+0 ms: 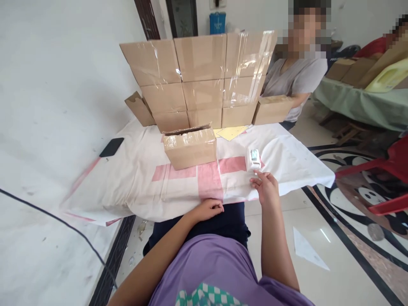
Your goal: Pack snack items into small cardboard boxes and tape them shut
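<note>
My right hand (266, 186) is at the table's near edge, fingers loosely bent and apart. Its index fingertip is at the lower front of a small white device (249, 163) with a greyish display; I cannot tell whether they touch. Nothing shows between thumb and fingers. My left hand (208, 209) rests at the cloth's edge above my lap, fingers curled in with nothing visible in them. Ahead of it, a taped cardboard box (191, 149) stands on the white and pink tablecloth (143, 174), its top edge ragged and partly raised.
A wall of stacked cardboard boxes (202, 59) rises at the back, with single boxes at both sides. Yellow paper (232, 133) lies before it. A black flat object (111, 147) is at left. Behind sits a person (296, 78). A red chair (379, 168) stands right.
</note>
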